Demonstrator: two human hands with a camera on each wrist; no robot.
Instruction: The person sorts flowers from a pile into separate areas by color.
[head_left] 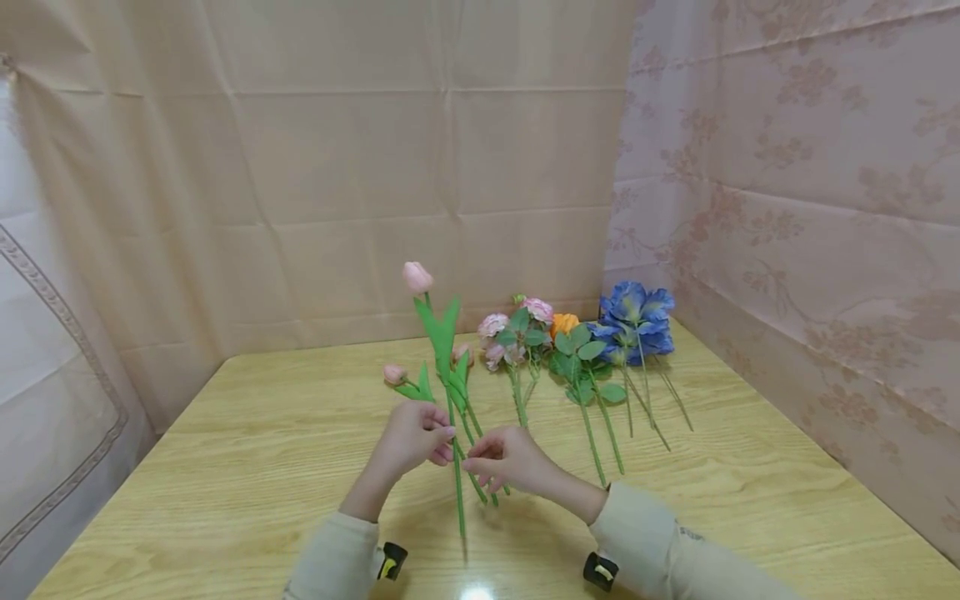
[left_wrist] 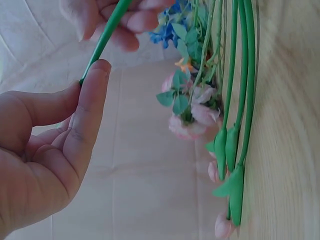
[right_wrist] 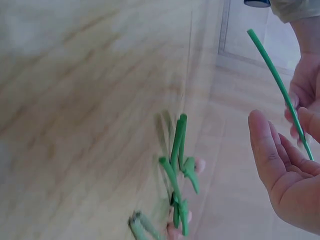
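My left hand (head_left: 417,433) pinches the green stem of a pink tulip (head_left: 417,277) between thumb and forefinger. That tulip is held upright over the table, its bloom at the top and the stem end pointing down. Just right of the stem is my right hand (head_left: 510,460), thumb and fingers apart and loosely bent, with nothing gripped. In the right wrist view the held stem (right_wrist: 272,70) runs close by the right thumb. Under the hands, several more tulips lie on the table, among them one with a pink bloom (head_left: 394,374) on the left.
On the wooden table (head_left: 247,467), pink-white flowers (head_left: 493,325), an orange flower (head_left: 565,323) with green leaves and large blue flowers (head_left: 633,312) lie in a row to the right. A beige curtain (head_left: 337,167) hangs behind, a floral cloth (head_left: 810,208) on the right.
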